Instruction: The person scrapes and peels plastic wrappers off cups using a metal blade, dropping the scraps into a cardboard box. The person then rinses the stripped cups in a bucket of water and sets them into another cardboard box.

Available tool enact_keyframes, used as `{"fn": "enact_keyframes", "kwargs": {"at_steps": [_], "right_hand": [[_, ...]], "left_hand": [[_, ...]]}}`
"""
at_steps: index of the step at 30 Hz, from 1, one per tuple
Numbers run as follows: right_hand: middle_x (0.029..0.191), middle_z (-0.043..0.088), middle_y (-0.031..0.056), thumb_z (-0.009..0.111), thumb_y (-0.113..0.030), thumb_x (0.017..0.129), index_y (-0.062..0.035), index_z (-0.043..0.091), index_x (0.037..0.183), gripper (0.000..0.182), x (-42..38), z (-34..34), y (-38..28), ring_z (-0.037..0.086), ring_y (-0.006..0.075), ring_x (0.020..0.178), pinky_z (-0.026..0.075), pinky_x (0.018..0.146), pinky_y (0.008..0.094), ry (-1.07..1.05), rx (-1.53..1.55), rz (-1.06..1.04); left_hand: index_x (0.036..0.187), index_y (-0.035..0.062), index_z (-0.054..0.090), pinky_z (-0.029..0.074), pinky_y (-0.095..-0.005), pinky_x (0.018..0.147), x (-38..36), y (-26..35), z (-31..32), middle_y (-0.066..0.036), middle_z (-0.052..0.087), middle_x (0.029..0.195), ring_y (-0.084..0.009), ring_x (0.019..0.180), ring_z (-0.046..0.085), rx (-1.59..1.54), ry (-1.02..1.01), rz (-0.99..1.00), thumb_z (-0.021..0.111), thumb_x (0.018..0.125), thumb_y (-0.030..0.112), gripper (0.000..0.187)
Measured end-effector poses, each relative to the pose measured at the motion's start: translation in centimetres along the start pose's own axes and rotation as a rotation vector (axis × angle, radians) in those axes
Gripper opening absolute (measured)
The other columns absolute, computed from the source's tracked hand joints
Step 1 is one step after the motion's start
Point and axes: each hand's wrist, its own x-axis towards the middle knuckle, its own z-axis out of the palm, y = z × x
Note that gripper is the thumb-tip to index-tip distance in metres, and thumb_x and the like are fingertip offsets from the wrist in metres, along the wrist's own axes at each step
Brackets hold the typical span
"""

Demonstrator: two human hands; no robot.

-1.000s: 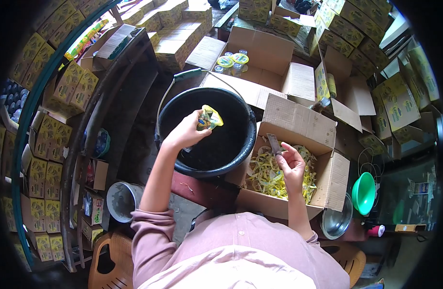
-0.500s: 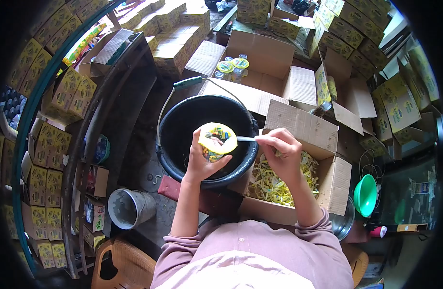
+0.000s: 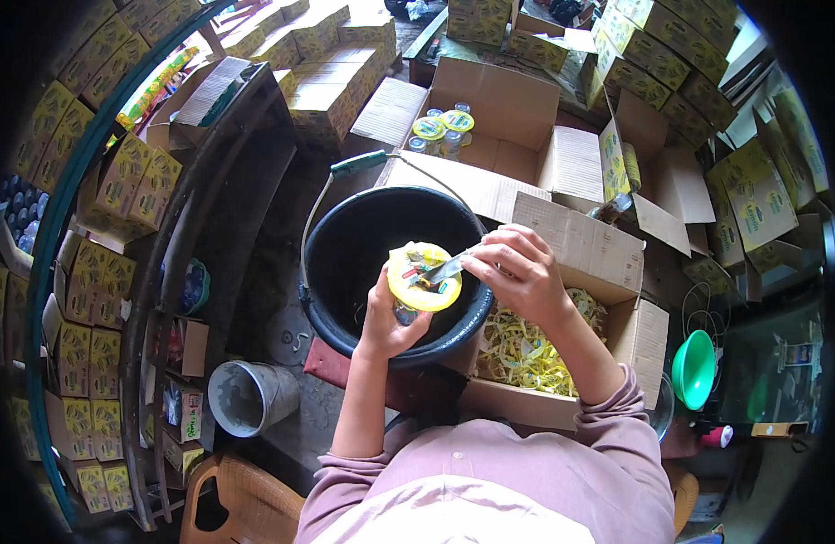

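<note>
Over the black bucket, my left hand is wrapped round a small clear plastic cup topped with yellow printed film. My right hand pinches a thin knife, its flat metal blade reaching across the cup's yellow top. The blade's tip overlaps the darker printed middle of that top. Below my right forearm stands a cardboard box filled with yellow film strips.
An open carton with several lidded cups sits beyond the bucket. At left are a grey pail and shelves of yellow cartons. A green bowl is at right, an orange chair below left.
The cup has shifted slightly right and its top tilts differently. My right hand has come closer to it, and the knife now slants down across the yellow top.
</note>
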Motion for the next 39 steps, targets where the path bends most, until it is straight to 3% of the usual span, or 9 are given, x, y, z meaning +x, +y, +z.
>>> {"fn": "enact_keyframes", "kwargs": {"at_steps": [4,10,19,28,31,35,39], "right_hand": [[0.083,0.058,-0.0001,0.063,-0.012,0.064,-0.0104,0.064,0.085,0.021,0.2,-0.1,-0.3,0.056,0.0161,0.086,0.047,0.078,0.0308,-0.030,0.004,-0.023],[0.080,0.056,0.0008,0.064,-0.011,0.063,-0.0094,0.065,0.086,0.023,0.1,-0.5,-1.0,0.057,0.0161,0.085,0.048,0.074,0.0295,-0.066,-0.022,-0.030],[0.078,0.055,0.0008,0.064,-0.011,0.062,-0.0092,0.065,0.086,0.024,-0.1,-0.2,-0.8,0.057,0.0157,0.081,0.049,0.073,0.0294,-0.087,-0.020,-0.063],[0.078,0.054,0.0000,0.063,-0.010,0.064,-0.0099,0.063,0.091,0.027,-0.5,0.7,-0.8,0.057,0.0140,0.077,0.050,0.067,0.0266,-0.083,0.009,-0.115],[0.075,0.055,0.0001,0.062,-0.010,0.067,-0.0088,0.061,0.101,0.034,-0.5,0.4,-0.9,0.058,0.0129,0.075,0.050,0.066,0.0255,-0.097,-0.001,-0.131],[0.079,0.060,0.0052,0.060,0.003,0.068,0.0019,0.055,0.110,0.042,-0.4,-0.1,-0.9,0.059,0.0166,0.066,0.051,0.061,0.0299,-0.092,0.068,-0.032],[0.068,0.057,0.0002,0.058,-0.007,0.073,-0.0045,0.049,0.122,0.050,-1.1,-0.1,-0.2,0.059,0.0115,0.067,0.051,0.061,0.0256,-0.073,0.013,-0.031]], "left_hand": [[0.110,-0.0040,0.044,0.048,-0.0298,0.077,-0.2,-0.3,0.1,-0.013,0.062,0.093,-0.0195,0.085,0.062,-0.092,0.018,0.019,0.064,0.065,0.010,0.051],[0.103,-0.0007,0.045,0.050,-0.0284,0.073,0.2,0.7,0.7,-0.012,0.063,0.092,-0.0191,0.084,0.064,0.186,0.054,-0.034,0.073,0.062,0.010,0.051],[0.100,-0.0007,0.045,0.050,-0.0286,0.070,0.5,1.2,0.5,-0.013,0.064,0.088,-0.0206,0.082,0.064,0.242,0.032,-0.004,0.072,0.063,0.009,0.047],[0.101,-0.0017,0.046,0.050,-0.0284,0.072,-0.1,0.0,0.3,-0.012,0.063,0.088,-0.0198,0.082,0.064,0.101,-0.028,-0.062,0.072,0.062,0.008,0.047],[0.101,-0.0018,0.046,0.049,-0.0286,0.072,-0.2,0.0,0.2,-0.013,0.063,0.089,-0.0197,0.083,0.063,0.103,-0.057,-0.076,0.072,0.062,0.008,0.048],[0.102,-0.0022,0.046,0.049,-0.0285,0.073,-0.2,0.1,0.5,-0.013,0.062,0.090,-0.0199,0.084,0.063,0.077,-0.052,-0.086,0.072,0.062,0.008,0.049],[0.103,-0.0026,0.047,0.048,-0.0285,0.075,-0.1,0.3,0.5,-0.013,0.062,0.091,-0.0194,0.085,0.062,0.084,-0.081,-0.109,0.072,0.062,0.009,0.049]]}}
